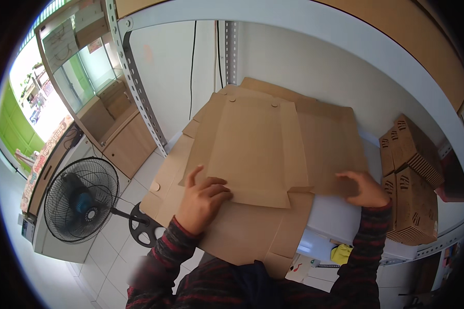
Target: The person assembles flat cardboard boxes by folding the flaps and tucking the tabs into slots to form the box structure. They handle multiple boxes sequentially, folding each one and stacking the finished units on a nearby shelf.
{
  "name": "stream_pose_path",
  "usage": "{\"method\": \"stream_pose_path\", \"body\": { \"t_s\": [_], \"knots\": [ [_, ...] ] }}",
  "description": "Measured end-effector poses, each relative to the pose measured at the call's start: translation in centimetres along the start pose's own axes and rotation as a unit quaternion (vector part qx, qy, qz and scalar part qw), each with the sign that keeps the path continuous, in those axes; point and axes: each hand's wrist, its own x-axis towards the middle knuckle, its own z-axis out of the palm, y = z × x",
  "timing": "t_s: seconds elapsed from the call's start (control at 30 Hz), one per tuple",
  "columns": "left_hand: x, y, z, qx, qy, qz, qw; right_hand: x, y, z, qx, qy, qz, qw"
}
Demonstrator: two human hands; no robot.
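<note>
A flat, unfolded cardboard box [252, 147] lies on top of other cardboard in front of me. It has creases, a cut flap near its front right corner and small round discs near its far edge. My left hand [203, 203] is closed at its near left edge, one finger raised and the others bent against the board. The left fingertips are partly hidden. At the near edge of the right-hand panel is my right hand [365, 190], its thumb and fingers spread apart in a curve. Beneath lies another flat cardboard sheet [247, 229], reaching toward my body.
Bundled folded cartons [410, 201] stand at the right on the pale table [335, 213]. A metal rack frame [314, 15] arches overhead. Left of me are a black standing fan [82, 201] and a glass-door cabinet [126, 147]. A yellow cloth [341, 254] lies below the table edge.
</note>
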Motion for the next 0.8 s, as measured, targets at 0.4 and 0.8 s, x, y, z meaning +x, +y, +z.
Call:
{"method": "stream_pose_path", "body": {
  "t_s": [0.4,0.8],
  "knots": [
    [0.6,-6.2,-2.2,0.062,-0.029,-0.099,0.993,0.5,-1.5,0.4,0.082,0.014,0.014,0.996],
    [-0.5,-6.7,-1.3,-0.020,-0.038,-0.133,0.990,4.1,1.2,4.9,0.102,0.159,0.093,0.978]
  ]
}}
